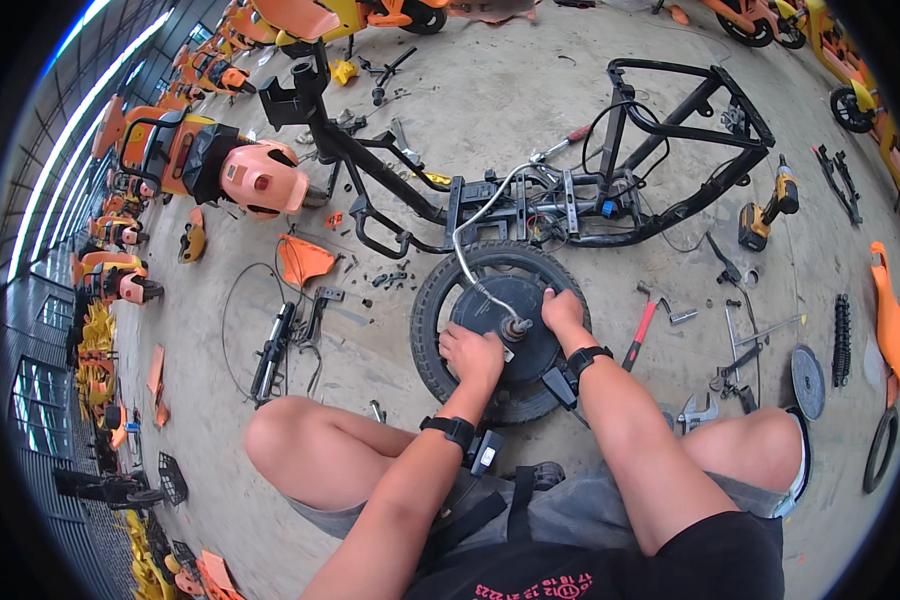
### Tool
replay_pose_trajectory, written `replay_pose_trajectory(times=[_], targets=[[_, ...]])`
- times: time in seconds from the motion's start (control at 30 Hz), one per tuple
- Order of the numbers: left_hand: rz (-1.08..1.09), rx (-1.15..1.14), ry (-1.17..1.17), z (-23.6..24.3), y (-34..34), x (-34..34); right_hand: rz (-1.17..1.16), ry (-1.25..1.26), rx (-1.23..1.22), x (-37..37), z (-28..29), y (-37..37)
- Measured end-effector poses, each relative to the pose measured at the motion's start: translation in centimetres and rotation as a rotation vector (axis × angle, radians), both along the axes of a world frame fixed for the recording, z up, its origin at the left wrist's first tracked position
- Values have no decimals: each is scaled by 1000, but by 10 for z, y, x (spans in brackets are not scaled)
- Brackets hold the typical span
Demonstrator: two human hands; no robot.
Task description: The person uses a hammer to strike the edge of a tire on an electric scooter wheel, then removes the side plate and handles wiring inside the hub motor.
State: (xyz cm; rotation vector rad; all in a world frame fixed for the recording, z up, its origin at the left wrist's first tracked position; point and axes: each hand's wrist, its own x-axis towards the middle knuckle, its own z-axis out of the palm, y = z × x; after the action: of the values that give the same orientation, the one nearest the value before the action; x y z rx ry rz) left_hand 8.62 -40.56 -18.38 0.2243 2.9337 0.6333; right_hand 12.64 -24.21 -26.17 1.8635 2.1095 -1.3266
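Note:
On the floor between my knees lies a wheel (436, 362) with a black tyre and a dark hub motor (478, 312) at its middle. A grey cable (467, 262) runs from the axle (515, 328) up to the black frame beyond. My left hand (473, 355) grips the wheel on the near left side of the hub, fingers bent over it. Across the axle, my right hand (563, 312) holds the wheel's right side with the thumb on top; its other fingers are mostly hidden.
Beyond the wheel stands a bare black scooter frame (410, 200). To the right lie a red-handled hammer (642, 325), a yellow cordless drill (767, 207), an adjustable wrench (696, 411) and a coil spring (841, 340). A shock absorber (272, 352) and an orange panel (304, 260) lie left.

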Motion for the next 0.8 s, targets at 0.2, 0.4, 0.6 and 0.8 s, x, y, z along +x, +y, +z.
replay_pose_trajectory(times=[0.2,0.4,0.6,0.8], targets=[[61,91,0,-9,5,22,112,-7,1,-2,1,1],[172,224,-47,-14,5,40,163,31,107,-10,2,-2],[246,289,-216,4,4,47,199,163,260,-14,-9,5],[447,304,-388,-16,7,79,517,320,180,-53,28,-4]])
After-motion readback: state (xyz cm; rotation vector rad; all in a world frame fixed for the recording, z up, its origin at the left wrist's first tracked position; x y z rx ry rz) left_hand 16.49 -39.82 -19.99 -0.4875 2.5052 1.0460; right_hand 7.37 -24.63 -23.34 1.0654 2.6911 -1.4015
